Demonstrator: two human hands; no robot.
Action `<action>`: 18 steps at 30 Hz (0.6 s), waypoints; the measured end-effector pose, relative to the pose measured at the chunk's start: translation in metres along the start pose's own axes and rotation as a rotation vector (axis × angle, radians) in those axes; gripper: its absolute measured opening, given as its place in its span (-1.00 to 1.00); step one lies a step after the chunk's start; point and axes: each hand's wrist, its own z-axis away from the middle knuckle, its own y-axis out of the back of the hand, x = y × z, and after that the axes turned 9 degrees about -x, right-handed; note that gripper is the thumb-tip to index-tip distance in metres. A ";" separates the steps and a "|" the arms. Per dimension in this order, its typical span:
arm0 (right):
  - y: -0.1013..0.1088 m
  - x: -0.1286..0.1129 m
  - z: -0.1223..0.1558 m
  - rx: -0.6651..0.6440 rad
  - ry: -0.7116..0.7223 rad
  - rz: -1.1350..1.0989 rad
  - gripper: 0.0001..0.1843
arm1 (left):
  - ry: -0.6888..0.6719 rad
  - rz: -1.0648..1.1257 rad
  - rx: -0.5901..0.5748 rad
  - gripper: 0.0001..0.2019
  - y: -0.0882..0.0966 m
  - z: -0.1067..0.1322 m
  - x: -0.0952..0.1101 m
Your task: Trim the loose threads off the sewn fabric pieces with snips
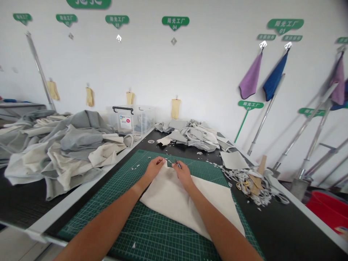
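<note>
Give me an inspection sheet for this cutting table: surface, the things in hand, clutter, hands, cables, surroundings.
Surface: green gridded cutting mat on a black table, dotted with small fabric snippets.
Job's things: cream triangular fabric piece flat on the mat; small metal tool at its far corner.
Clutter: heap of grey and cream fabric at left; second fabric pile behind; tangle of trimmed strips at right; clear plastic storage box.
Hands: left hand on the fabric's far corner, grip unclear; right hand holds the tool.
Cables: nothing seen.
Surroundings: white wall with green signs, yellow gloves, purple cloth, blue cloth; metal poles; red tub.
</note>
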 end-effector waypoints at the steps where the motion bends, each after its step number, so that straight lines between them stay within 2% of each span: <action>1: 0.000 0.000 0.000 0.006 -0.004 0.014 -0.65 | 0.012 -0.050 0.031 -0.69 0.002 -0.001 -0.002; 6: 0.007 -0.003 -0.005 0.021 -0.020 0.103 -0.66 | 0.137 -0.348 0.138 -0.76 0.013 0.002 -0.004; 10: 0.025 -0.010 -0.008 0.003 -0.030 0.176 -0.66 | 0.297 -0.627 0.132 -0.78 0.024 0.006 0.001; 14: 0.055 -0.004 -0.001 -0.026 -0.059 0.234 -0.69 | 0.377 -0.788 0.143 -0.78 0.039 0.011 0.005; 18: 0.102 0.027 0.015 0.004 -0.200 0.385 -0.73 | 0.408 -0.926 0.189 -0.75 0.052 0.017 0.010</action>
